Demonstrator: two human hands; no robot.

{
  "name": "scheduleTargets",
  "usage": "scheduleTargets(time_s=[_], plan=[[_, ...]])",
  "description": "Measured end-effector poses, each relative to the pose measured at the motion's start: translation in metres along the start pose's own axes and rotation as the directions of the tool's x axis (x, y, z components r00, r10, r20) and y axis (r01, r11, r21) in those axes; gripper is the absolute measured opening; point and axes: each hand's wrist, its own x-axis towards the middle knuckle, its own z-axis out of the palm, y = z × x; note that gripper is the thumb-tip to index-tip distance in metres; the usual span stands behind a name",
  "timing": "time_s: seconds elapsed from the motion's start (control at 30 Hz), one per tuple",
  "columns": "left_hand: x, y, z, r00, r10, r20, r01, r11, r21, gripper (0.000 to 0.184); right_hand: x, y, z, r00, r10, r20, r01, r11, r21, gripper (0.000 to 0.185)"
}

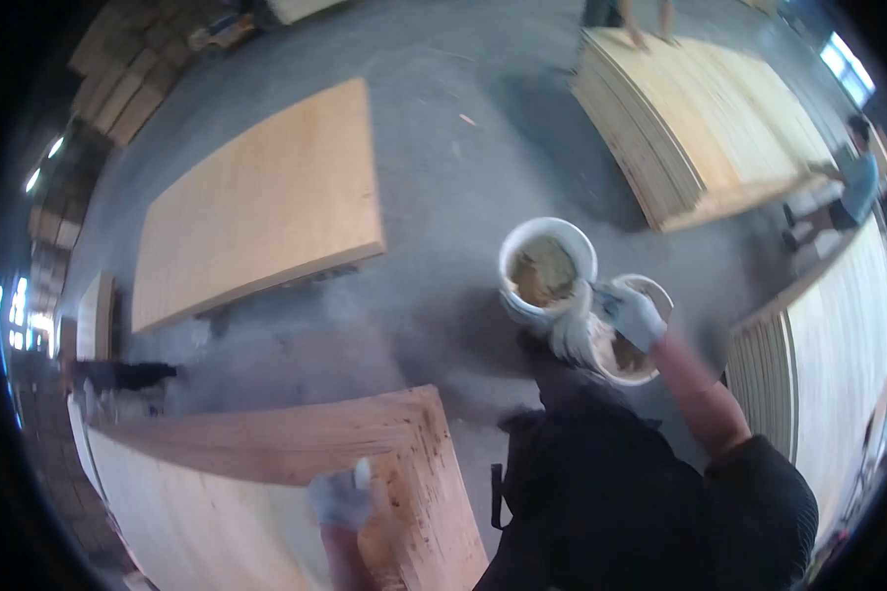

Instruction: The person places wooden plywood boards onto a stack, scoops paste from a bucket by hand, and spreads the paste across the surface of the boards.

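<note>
My left hand (343, 498), in a pale glove, is closed at the corner of a thin, pale wood sheet (197, 512). The sheet bends up over a reddish-brown stack of boards (429, 473). My right hand (637, 317), also gloved, is over a white bucket (666, 295) with light brown paste inside. Its fingers are closed around what looks like a putty knife (607, 297), bluish and blurred. Beside it, a second white bucket (506, 258) holds tan paste (545, 274). Whitish material (572, 330) hangs between the two buckets.
Flat wood boards (266, 207) lie at the upper left. A tall stack of sheets (700, 108) stands at the upper right, with a person's hands on its far edge. Another person (857, 187) stands at the right, near a further stack (828, 364). The concrete floor (443, 197) runs between.
</note>
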Motion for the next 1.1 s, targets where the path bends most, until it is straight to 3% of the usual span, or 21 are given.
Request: scheduleTargets(time_s=[0.03, 0.07, 0.13, 0.17, 0.23, 0.27, 0.37, 0.43, 0.47, 0.5, 0.57, 0.6, 0.7, 0.73, 0.83, 0.87, 0.97, 1.1], plan=[[-0.003, 0.136, 0.037, 0.997, -0.005, -0.072, 0.008, 0.999, 0.043, 0.057, 0.051, -0.073, -0.131, 0.998, -0.065, 0.020, 0.066, 0.998, -0.025, 0.031], [-0.007, 0.198, 0.056, 0.993, 0.040, -0.110, -0.037, 0.999, 0.035, 0.051, 0.094, -0.103, -0.196, 0.992, -0.111, 0.052, 0.114, 0.992, -0.057, 0.032], [-0.001, 0.244, 0.082, 0.980, 0.109, -0.168, -0.109, 0.994, 0.009, 0.041, 0.171, -0.110, -0.253, 0.988, -0.136, -0.076, 0.109, 0.951, -0.288, 0.031], [0.002, 0.268, 0.087, 0.924, 0.169, -0.344, -0.178, 0.984, 0.006, 0.038, 0.209, -0.115, -0.268, 0.979, -0.153, -0.133, 0.086, 0.906, -0.413, 0.030], [-0.004, 0.299, 0.093, 0.729, 0.255, -0.635, -0.310, 0.950, 0.026, 0.034, 0.277, -0.093, -0.292, 0.983, -0.175, -0.054, 0.138, 0.900, -0.413, 0.029], [-0.008, 0.382, 0.104, 0.786, 0.216, -0.579, -0.258, 0.966, 0.009, 0.029, 0.313, -0.114, -0.366, 0.985, -0.167, -0.032, 0.139, 0.897, -0.420, 0.028], [0.003, 0.404, 0.099, 0.872, 0.126, -0.472, -0.119, 0.992, 0.046, 0.020, 0.410, -0.069, -0.391, 0.997, -0.076, -0.013, 0.058, 0.850, -0.523, 0.026], [0.018, 0.408, 0.106, 0.892, 0.123, -0.434, -0.081, 0.990, 0.115, 0.016, 0.458, -0.039, -0.389, 0.999, 0.011, 0.053, 0.017, 0.872, -0.489, 0.026], [0.019, 0.412, 0.104, 0.933, 0.047, -0.356, -0.019, 0.996, 0.083, 0.011, 0.479, -0.022, -0.386, 0.995, 0.052, 0.087, -0.004, 0.881, -0.472, 0.026], [0.027, 0.421, 0.102, 0.933, 0.058, -0.356, -0.019, 0.993, 0.114, 0.010, 0.501, -0.012, -0.385, 0.995, 0.042, 0.091, 0.032, 0.732, -0.680, 0.026], [0.032, 0.424, 0.103, 0.932, 0.085, -0.352, -0.022, 0.984, 0.179, 0.007, 0.536, 0.008, -0.378, 0.992, 0.042, 0.123, 0.104, 0.305, -0.947, 0.027], [0.028, 0.420, 0.112, 0.932, 0.088, -0.352, 0.007, 0.966, 0.260, 0.009, 0.558, 0.031, -0.384, 0.998, 0.020, 0.065, 0.056, 0.281, -0.958, 0.029], [0.053, 0.439, 0.101, 0.948, 0.096, -0.304, -0.037, 0.980, 0.197, 0.015, 0.604, 0.102, -0.399, 0.999, -0.049, -0.016, -0.007, 0.178, -0.984, 0.033], [0.056, 0.440, 0.102, 0.961, 0.046, -0.273, -0.007, 0.990, 0.142, 0.021, 0.615, 0.121, -0.399, 0.989, 0.060, -0.132, -0.139, 0.124, -0.983, 0.036], [0.069, 0.453, 0.099, 0.961, 0.055, -0.270, -0.043, 0.998, 0.047, 0.025, 0.610, 0.130, -0.402, 0.877, 0.318, -0.361, -0.471, 0.418, -0.777, 0.039], [0.058, 0.442, 0.104, 0.962, 0.064, -0.265, -0.041, 0.995, 0.095, 0.023, 0.617, 0.116, -0.409, 0.910, 0.321, -0.261, -0.333, 0.194, -0.923, 0.038], [0.074, 0.464, 0.092, 0.955, 0.025, -0.295, -0.026, 1.000, 0.001, 0.024, 0.601, 0.086, -0.426, 0.915, 0.389, -0.110, -0.216, 0.241, -0.946, 0.038], [0.051, 0.449, 0.097, 0.956, 0.084, -0.282, -0.048, 0.990, 0.133, 0.027, 0.567, 0.017, -0.408, 0.845, 0.491, -0.212, -0.410, 0.340, -0.846, 0.033]])
